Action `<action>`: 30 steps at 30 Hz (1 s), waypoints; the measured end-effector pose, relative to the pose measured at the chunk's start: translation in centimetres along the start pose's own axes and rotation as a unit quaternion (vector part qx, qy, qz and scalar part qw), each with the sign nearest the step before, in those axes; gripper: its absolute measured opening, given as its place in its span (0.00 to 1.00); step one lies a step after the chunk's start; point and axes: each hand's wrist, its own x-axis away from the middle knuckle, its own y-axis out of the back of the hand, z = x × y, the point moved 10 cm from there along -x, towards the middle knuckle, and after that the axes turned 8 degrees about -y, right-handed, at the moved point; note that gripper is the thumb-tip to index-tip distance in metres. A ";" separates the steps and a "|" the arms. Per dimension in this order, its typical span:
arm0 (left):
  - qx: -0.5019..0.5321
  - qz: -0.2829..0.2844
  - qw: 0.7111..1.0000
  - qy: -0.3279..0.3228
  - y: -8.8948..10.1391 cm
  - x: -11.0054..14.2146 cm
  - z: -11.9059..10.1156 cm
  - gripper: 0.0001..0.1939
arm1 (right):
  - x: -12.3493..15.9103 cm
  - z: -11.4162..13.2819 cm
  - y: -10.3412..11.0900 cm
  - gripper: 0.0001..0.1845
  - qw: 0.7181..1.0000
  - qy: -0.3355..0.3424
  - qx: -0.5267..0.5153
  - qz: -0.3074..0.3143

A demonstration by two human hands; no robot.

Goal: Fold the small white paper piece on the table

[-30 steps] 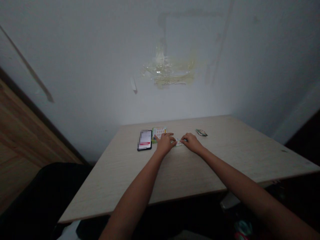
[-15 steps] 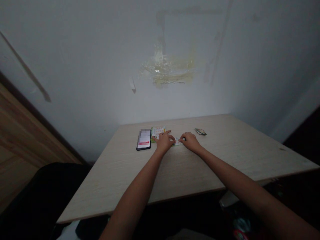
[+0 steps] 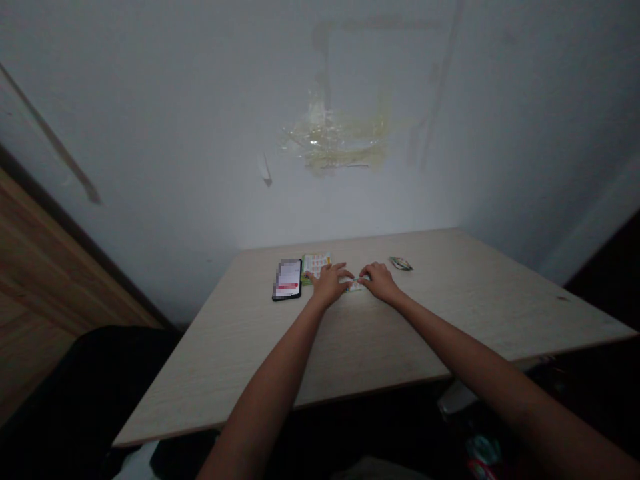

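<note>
A small printed piece of paper (image 3: 355, 285), white with green bits, lies on the table between my hands. My left hand (image 3: 327, 285) has its thumb and index finger at the paper's left end, while its other fingers stretch out over a larger green-and-white printed sheet (image 3: 317, 262). At the right end, my right hand (image 3: 379, 281) pinches the paper with thumb and forefinger, the remaining fingers curled. My fingers cover part of the small paper, so its full shape is hidden. Left of the printed sheet lies a phone (image 3: 289, 280) with its screen lit.
A small folded, colourful paper or packet (image 3: 401, 263) lies behind and right of my right hand. The pale wooden table (image 3: 240, 360) meets a wall (image 3: 200, 133) with peeling tape at its back. A dark object (image 3: 100, 387) stands beyond the left edge.
My left fingertips have shifted slightly on the small paper, with the index finger a little farther forward. My right hand has barely moved. The phone and the other papers lie as before.
</note>
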 end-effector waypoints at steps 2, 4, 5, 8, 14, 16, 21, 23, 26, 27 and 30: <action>0.003 0.019 1.000 -0.023 -0.6 -0.1 -0.2 0.10 | 0.0 -0.2 -0.1 0.10 1.000 -0.002 -0.004 0.001; 0.001 0.045 0.998 -0.040 -1.2 0.0 -0.3 0.11 | 0.0 -0.4 -0.1 0.10 1.000 -0.002 -0.010 -0.002; -0.003 0.050 0.998 -0.048 -1.2 0.1 -0.5 0.11 | 0.0 -0.5 0.0 0.10 1.000 -0.003 -0.013 -0.006; -0.024 0.045 0.996 -0.077 -0.7 0.4 -1.3 0.12 | -0.2 -0.8 0.2 0.10 0.999 -0.002 -0.025 -0.021; -0.072 0.017 0.991 -0.114 0.7 1.3 -2.6 0.12 | -0.2 -1.5 1.0 0.11 0.996 0.003 -0.074 -0.055; -0.085 0.002 0.990 -0.111 1.0 1.5 -2.7 0.11 | -0.1 -1.5 1.2 0.10 0.994 0.016 -0.096 -0.055; -0.112 -0.022 0.988 -0.100 0.9 1.8 -3.1 0.12 | 0.3 -1.2 1.3 0.10 0.991 0.043 -0.120 -0.034; -0.117 -0.021 0.989 -0.087 0.7 1.8 -3.1 0.13 | 0.5 -0.9 1.2 0.10 0.991 0.051 -0.122 -0.028; -0.114 -0.022 0.991 -0.071 0.4 1.8 -2.9 0.13 | 0.7 -0.4 1.1 0.09 0.990 0.070 -0.121 -0.016; -0.109 -0.023 0.991 -0.068 0.4 1.8 -2.8 0.13 | 0.8 -0.3 1.1 0.09 0.989 0.076 -0.122 -0.014; -0.093 -0.027 0.993 -0.065 0.3 1.7 -2.6 0.13 | 1.0 0.1 1.1 0.09 0.989 0.089 -0.121 -0.010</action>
